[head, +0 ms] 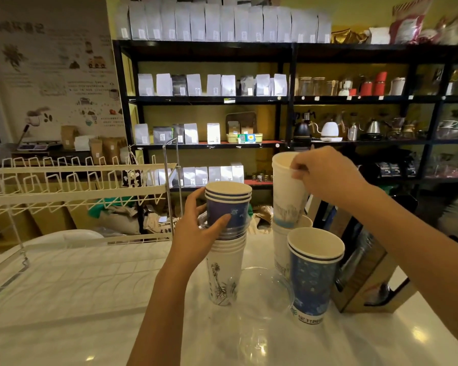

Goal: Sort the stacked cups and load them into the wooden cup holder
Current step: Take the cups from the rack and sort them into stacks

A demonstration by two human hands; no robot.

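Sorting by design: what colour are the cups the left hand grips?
Dark blue cups, white rims, in left hand; head view.

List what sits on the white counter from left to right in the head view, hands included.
White wire rack → left hand gripping the mixed cup stack → white cup lifted by the right hand → blue cup stack → wooden cup holder.

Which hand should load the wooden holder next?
Right hand: it already holds a white cup lifted clear, nearest the wooden holder. Left hand steadies the mixed stack.
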